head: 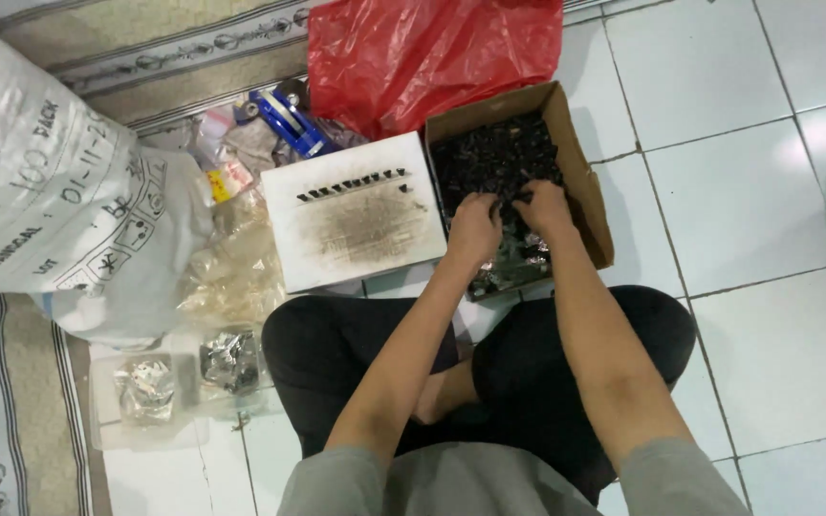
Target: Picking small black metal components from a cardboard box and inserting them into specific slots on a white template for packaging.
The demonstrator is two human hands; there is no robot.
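Both hands, left hand (473, 229) and right hand (544, 208), dig curled fingers into the heap of small dark parts (494, 158) filling the cardboard box (580, 162), apparently gathering some, though whether either actually grips any cannot be told.

The cardboard box (585, 172) is matt brown, its walls raw and fibrous, holding small dark parts (494, 158) with a dull sheen. The white board (354, 212) beside it looks smooth but smudged grey. The red bag (432, 53) is thin, glossy, crinkled plastic. The floor (738, 191) is shiny white glazed tile. The white sack (50, 201) looks woven and matt.
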